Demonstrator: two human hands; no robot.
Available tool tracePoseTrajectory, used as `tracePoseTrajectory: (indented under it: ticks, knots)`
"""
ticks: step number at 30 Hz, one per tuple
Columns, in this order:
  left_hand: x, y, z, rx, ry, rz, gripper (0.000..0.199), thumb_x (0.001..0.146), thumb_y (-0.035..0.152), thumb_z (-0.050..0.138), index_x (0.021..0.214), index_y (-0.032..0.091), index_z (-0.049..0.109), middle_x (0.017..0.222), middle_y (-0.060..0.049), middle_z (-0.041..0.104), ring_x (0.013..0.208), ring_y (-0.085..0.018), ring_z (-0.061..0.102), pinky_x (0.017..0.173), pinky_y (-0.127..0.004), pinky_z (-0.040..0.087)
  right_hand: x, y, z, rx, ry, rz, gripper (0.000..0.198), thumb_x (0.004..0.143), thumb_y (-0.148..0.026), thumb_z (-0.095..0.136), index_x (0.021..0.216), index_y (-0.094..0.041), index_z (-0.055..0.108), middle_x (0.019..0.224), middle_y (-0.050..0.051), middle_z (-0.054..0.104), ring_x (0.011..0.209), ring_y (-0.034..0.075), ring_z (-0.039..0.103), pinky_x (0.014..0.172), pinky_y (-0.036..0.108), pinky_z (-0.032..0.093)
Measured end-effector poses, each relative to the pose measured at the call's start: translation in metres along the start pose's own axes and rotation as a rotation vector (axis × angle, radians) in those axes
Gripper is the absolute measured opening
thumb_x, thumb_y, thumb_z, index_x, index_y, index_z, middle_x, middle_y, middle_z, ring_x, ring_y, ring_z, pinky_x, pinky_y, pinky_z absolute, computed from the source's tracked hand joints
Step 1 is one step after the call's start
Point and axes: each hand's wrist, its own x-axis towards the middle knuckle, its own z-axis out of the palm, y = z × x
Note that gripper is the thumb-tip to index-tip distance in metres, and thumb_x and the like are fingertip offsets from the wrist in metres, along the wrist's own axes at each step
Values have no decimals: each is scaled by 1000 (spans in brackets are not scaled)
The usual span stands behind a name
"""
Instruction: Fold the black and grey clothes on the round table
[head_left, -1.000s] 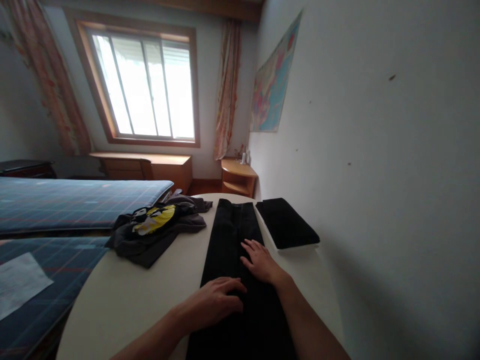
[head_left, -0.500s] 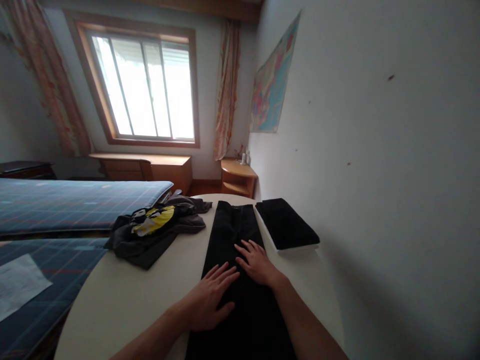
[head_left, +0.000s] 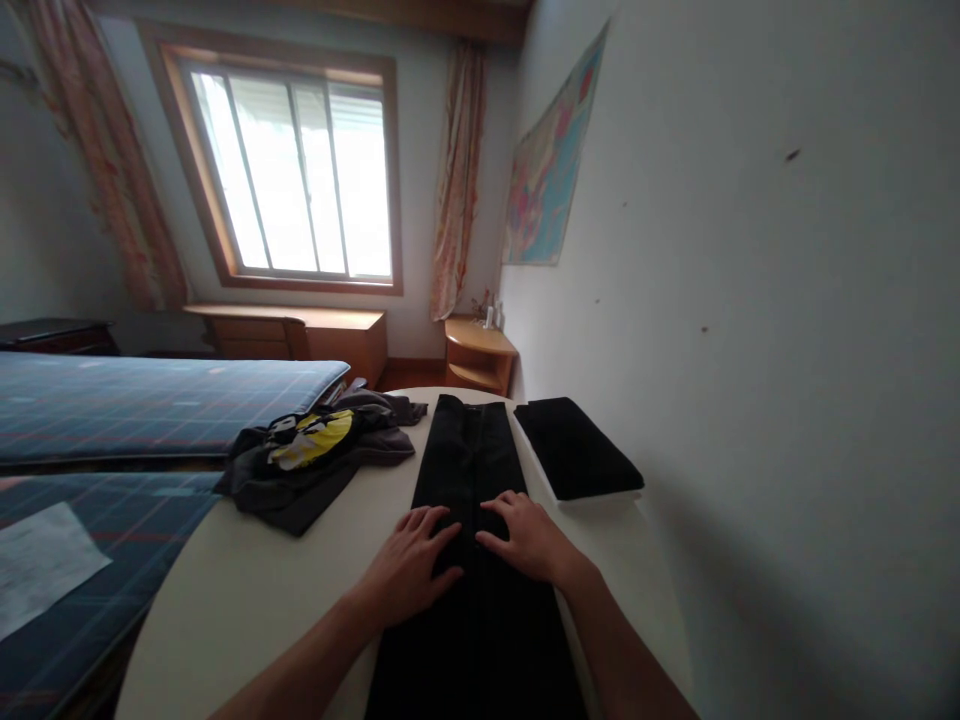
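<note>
Black trousers (head_left: 469,450) lie lengthwise on a round white table (head_left: 300,590), waistband at the far end. My left hand (head_left: 411,565) rests on their left side, fingers bent and apart, with the thumb toward the middle. On the right side lies my right hand (head_left: 529,535), its fingers also apart and slightly curved. Both hands touch the cloth and neither grips it, with a narrow gap between them. The near end of the trousers runs out of view at the bottom.
A folded black cloth (head_left: 577,450) sits on something white at the right, near the wall (head_left: 787,420). At the left lies a crumpled dark T-shirt (head_left: 300,490) with a yellow print. Beyond it are plaid mattresses (head_left: 165,395) and a sheet of paper (head_left: 49,565).
My left hand has shifted slightly left and up, my right hand slightly right and nearer. Their fingers are more bent now, and the gap between the hands is wider.
</note>
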Motion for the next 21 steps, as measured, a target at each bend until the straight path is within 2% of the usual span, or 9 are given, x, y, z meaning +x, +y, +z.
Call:
tracePoseTrajectory:
  ticks: [3, 5, 7, 10, 12, 16, 21]
  knots:
    - [5, 5, -4, 27, 49, -113, 36, 87, 36, 64, 120, 22, 62, 118, -9, 64, 112, -29, 59, 100, -46, 45, -2, 3, 4, -15, -58, 28, 62, 87, -54, 56, 137, -17, 58, 139, 14, 56, 128, 30, 49, 109, 40, 37]
    - [5, 6, -5, 7, 51, -114, 30, 88, 33, 63, 116, 21, 62, 111, -8, 67, 107, -27, 61, 102, -47, 44, 2, 9, 12, -18, -95, 33, 68, 88, -55, 54, 143, -15, 50, 151, 13, 44, 139, 31, 38, 114, 42, 31]
    - [4, 4, -5, -24, 53, -83, 32, 88, 31, 62, 118, 21, 60, 119, -9, 66, 115, -27, 60, 111, -49, 35, 9, 17, 19, -11, -118, 39, 70, 92, -55, 48, 149, -15, 41, 158, 11, 33, 146, 29, 27, 118, 43, 23]
    - [-2, -5, -1, -52, 31, -34, 42, 87, 30, 61, 127, 23, 56, 143, -9, 54, 136, -29, 44, 118, -53, 24, 20, 26, 25, -14, -108, 55, 69, 96, -55, 39, 153, -18, 34, 161, 7, 25, 150, 27, 17, 120, 45, 15]
    - [-4, -11, 3, -61, 6, -20, 48, 86, 33, 61, 133, 25, 53, 151, -8, 46, 143, -30, 36, 119, -54, 23, 24, 27, 25, -43, -82, 65, 67, 97, -55, 36, 153, -20, 34, 162, 6, 24, 150, 27, 13, 121, 46, 11]
    - [-5, -18, 13, -55, -35, -26, 53, 91, 40, 56, 141, 28, 48, 155, -7, 40, 145, -31, 30, 118, -55, 25, 21, 20, 29, -102, -63, 63, 65, 98, -56, 29, 153, -20, 34, 162, 5, 21, 151, 27, 9, 121, 48, 6]
    - [-3, -15, 18, -49, 15, -2, 50, 92, 38, 56, 139, 26, 51, 153, -8, 42, 143, -31, 35, 117, -54, 29, 16, 8, 42, -108, -86, 93, 69, 99, -57, 21, 156, -18, 23, 164, 6, 14, 151, 28, 8, 121, 50, 8]
